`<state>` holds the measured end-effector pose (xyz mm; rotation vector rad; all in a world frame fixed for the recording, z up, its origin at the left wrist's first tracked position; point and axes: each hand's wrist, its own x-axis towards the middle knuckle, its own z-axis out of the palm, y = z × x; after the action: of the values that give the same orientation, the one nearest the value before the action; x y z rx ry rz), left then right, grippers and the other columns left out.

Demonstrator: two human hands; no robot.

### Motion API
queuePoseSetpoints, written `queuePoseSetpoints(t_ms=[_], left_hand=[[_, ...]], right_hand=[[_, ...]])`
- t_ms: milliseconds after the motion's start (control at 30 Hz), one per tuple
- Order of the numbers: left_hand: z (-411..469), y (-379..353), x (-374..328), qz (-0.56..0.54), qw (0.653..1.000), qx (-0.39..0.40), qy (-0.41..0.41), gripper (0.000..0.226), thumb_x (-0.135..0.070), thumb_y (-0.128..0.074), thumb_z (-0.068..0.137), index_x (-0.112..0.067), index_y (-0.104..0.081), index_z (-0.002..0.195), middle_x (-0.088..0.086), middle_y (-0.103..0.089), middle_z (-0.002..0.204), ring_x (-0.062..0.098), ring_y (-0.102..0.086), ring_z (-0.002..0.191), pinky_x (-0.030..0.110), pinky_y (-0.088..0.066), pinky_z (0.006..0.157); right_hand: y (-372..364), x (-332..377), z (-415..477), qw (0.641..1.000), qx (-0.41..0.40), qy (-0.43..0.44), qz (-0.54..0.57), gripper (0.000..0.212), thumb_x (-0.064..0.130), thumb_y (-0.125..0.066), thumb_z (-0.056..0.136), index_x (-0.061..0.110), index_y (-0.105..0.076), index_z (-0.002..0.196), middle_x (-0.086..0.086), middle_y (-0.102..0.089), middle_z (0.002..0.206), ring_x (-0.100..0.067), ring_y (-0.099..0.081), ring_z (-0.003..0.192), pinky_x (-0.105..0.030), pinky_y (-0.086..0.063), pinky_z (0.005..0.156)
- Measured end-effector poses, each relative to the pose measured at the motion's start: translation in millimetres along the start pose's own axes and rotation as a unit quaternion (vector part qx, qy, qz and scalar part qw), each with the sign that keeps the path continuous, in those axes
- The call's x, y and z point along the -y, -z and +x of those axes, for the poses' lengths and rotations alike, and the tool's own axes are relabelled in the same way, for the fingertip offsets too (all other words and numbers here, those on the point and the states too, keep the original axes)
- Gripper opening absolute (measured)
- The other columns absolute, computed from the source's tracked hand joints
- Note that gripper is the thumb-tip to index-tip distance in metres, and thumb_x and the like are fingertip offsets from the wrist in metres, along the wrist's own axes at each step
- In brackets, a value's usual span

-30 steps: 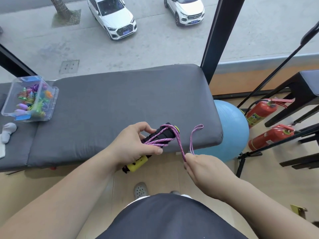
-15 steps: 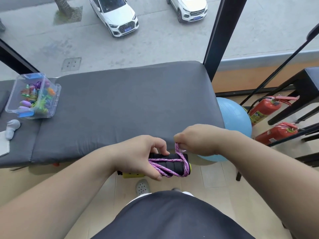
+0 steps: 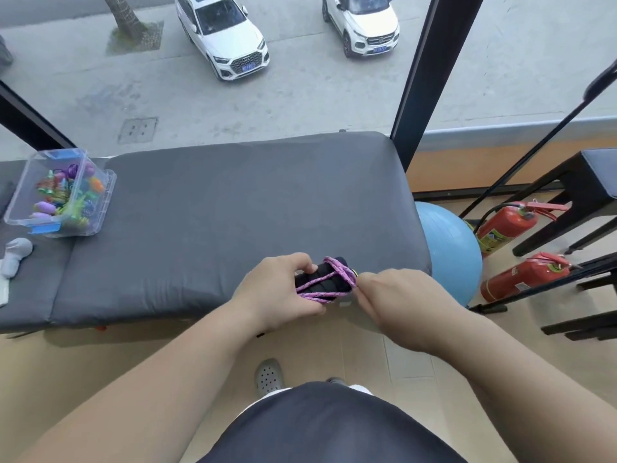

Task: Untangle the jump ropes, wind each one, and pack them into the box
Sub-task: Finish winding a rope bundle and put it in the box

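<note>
A jump rope with black foam handles point(image 3: 321, 283) and a pink-purple cord point(image 3: 339, 272) wound around them is held over the front edge of the grey padded bench point(image 3: 233, 208). My left hand point(image 3: 277, 292) grips the handles from the left side. My right hand point(image 3: 394, 299) pinches the cord's end at the right tip of the handles. A clear plastic box point(image 3: 100, 208) stands at the bench's far left, holding several colourful wound ropes point(image 3: 63, 198).
A blue exercise ball point(image 3: 450, 248) and two red fire extinguishers point(image 3: 507, 222) sit on the floor to the right, beside black metal frames point(image 3: 567, 195). A white object point(image 3: 15, 255) lies left of the box. Glass windows stand behind the bench.
The right hand has brought the loose cord loop around the handles and now holds its end at their right tip. The bundle has lifted from below the bench edge to level with it.
</note>
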<state>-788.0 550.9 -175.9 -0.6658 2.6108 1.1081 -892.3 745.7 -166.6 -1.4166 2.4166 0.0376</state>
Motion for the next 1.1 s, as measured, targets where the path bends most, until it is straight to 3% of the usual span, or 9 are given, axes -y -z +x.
queuePoseSetpoints(t_ms=[200,367,533,667,833,900,1000,1033,1100], left_hand=[[-10,-6,-9,-0.186,0.982,0.015,0.019,0.046,-0.028,-0.095,0.060,-0.029,-0.068,0.097,0.002,-0.077,0.083,0.024,-0.072,0.072,0.037,-0.058,0.075],[-18,2,-17,-0.356,0.932,0.052,0.041,0.052,-0.010,-0.093,0.063,-0.009,-0.064,0.106,0.020,-0.075,0.085,0.022,-0.064,0.065,0.030,-0.051,0.064],[-24,20,-19,-0.447,0.884,0.139,-0.015,0.042,-0.012,-0.086,0.059,-0.019,-0.070,0.096,0.023,-0.071,0.087,0.023,-0.058,0.064,0.028,-0.047,0.062],[-17,40,-14,-0.325,0.918,0.219,-0.065,0.040,0.001,-0.085,0.067,-0.023,-0.066,0.093,0.018,-0.075,0.103,0.024,-0.065,0.080,0.030,-0.052,0.071],[4,68,5,-0.207,0.949,0.230,-0.052,0.042,-0.005,-0.089,0.068,-0.031,-0.066,0.093,0.008,-0.077,0.106,0.034,-0.072,0.096,0.046,-0.056,0.086],[14,85,13,-0.161,0.958,0.234,-0.041,0.043,-0.004,-0.088,0.070,-0.030,-0.067,0.098,0.002,-0.077,0.102,0.022,-0.073,0.086,0.032,-0.058,0.076],[31,112,22,-0.060,0.969,0.238,-0.034,0.044,-0.004,-0.084,0.076,-0.019,-0.065,0.113,0.001,-0.073,0.098,-0.004,-0.056,0.051,0.006,-0.036,0.041],[38,120,28,-0.024,0.971,0.236,-0.039,0.044,-0.008,-0.083,0.077,-0.019,-0.064,0.115,-0.001,-0.071,0.097,-0.005,-0.053,0.049,0.006,-0.033,0.038],[53,135,45,0.059,0.972,0.216,-0.068,0.045,-0.024,-0.084,0.073,-0.029,-0.064,0.113,-0.013,-0.068,0.092,-0.006,-0.057,0.060,0.011,-0.043,0.049]], right_hand=[[-16,-7,-24,0.990,-0.065,-0.029,0.122,0.033,0.041,-0.026,0.105,0.018,-0.041,0.087,-0.001,-0.052,0.073,-0.029,-0.051,0.070,-0.045,-0.043,0.067],[-19,-21,-24,0.985,-0.075,-0.006,0.157,0.033,0.040,-0.028,0.105,0.016,-0.045,0.091,-0.003,-0.056,0.075,-0.028,-0.051,0.071,-0.046,-0.044,0.069],[-15,-20,-4,0.979,-0.080,0.055,0.181,0.045,0.049,-0.020,0.099,0.017,-0.051,0.093,-0.003,-0.058,0.077,-0.028,-0.051,0.072,-0.044,-0.043,0.067],[-2,-27,37,0.987,0.029,0.150,0.044,0.006,0.023,-0.054,0.090,0.018,-0.053,0.093,-0.002,-0.058,0.078,-0.028,-0.055,0.073,-0.035,-0.042,0.062],[39,-16,100,0.973,0.108,0.181,-0.090,0.003,0.020,-0.046,0.096,0.020,-0.046,0.093,0.000,-0.054,0.075,-0.030,-0.053,0.072,-0.041,-0.047,0.065],[54,-2,127,0.967,0.107,0.192,-0.131,0.013,0.024,-0.039,0.101,0.021,-0.044,0.090,0.004,-0.043,0.068,-0.029,-0.047,0.068,-0.038,-0.040,0.060],[67,20,165,0.961,0.141,0.184,-0.154,0.014,0.021,-0.037,0.101,0.021,-0.045,0.089,0.006,-0.036,0.067,-0.028,-0.044,0.070,-0.036,-0.036,0.061],[70,28,176,0.960,0.153,0.174,-0.154,0.014,0.020,-0.038,0.100,0.019,-0.047,0.089,0.006,-0.037,0.068,-0.028,-0.046,0.071,-0.036,-0.038,0.061],[77,44,196,0.964,0.158,0.152,-0.148,0.017,0.018,-0.039,0.099,0.016,-0.052,0.087,0.004,-0.043,0.070,-0.029,-0.050,0.070,-0.037,-0.046,0.062]])
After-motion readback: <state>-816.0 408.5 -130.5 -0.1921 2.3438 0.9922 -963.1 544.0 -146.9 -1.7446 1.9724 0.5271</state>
